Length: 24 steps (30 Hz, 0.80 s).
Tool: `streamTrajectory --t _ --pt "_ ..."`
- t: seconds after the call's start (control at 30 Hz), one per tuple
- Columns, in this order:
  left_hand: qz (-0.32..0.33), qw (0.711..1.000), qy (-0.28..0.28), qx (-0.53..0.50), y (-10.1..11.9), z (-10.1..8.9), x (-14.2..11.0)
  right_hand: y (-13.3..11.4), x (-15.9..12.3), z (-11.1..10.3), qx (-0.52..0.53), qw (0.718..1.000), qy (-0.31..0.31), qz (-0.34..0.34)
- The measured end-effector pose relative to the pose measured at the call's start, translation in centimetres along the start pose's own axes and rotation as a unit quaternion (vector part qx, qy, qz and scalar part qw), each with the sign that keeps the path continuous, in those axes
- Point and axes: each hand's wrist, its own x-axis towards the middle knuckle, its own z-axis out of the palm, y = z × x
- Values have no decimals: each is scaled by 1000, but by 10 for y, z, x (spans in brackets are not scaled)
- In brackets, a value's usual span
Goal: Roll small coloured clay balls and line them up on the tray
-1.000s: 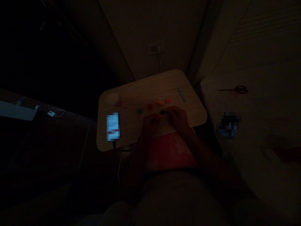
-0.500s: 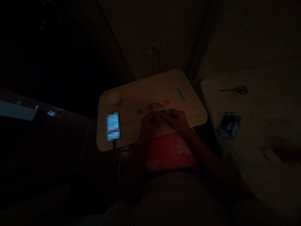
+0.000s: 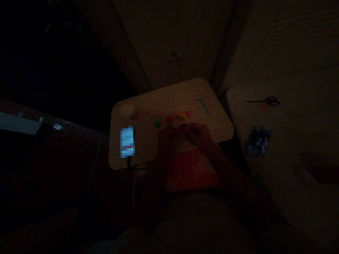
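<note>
The room is very dark. My left hand (image 3: 168,137) and my right hand (image 3: 199,134) meet over the near edge of a small wooden table (image 3: 164,98). Their fingers curl together around a small dark lump (image 3: 177,133) that I cannot make out clearly. Just beyond my hands lie small coloured lumps in a row: a green one (image 3: 157,124), a red one (image 3: 169,119), an orange one (image 3: 181,115) and a pink one (image 3: 189,113). A thin teal tool (image 3: 204,106) lies at the table's right.
A lit phone (image 3: 127,141) with a cable lies on the table's near left, a pale round cup or lid (image 3: 127,110) behind it. Scissors (image 3: 265,101) rest on the bed at right. A wall socket (image 3: 176,54) is behind. Red cloth (image 3: 192,169) covers my lap.
My hands have drawn closer together and slightly toward me; the small dark lump that sat just ahead of my fingers is now between them.
</note>
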Motion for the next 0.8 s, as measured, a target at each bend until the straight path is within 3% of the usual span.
streamTrajectory --t 0.23,0.5,0.8 --pt "35 999 -20 5 7 -1 -2 0 0 -1 -49 998 -38 -31" --pt "6 998 -69 -9 13 1 -4 0 -1 0 -80 993 -43 -76" --pt "12 996 -81 -30 10 4 1 1 0 2 -70 996 4 -53"
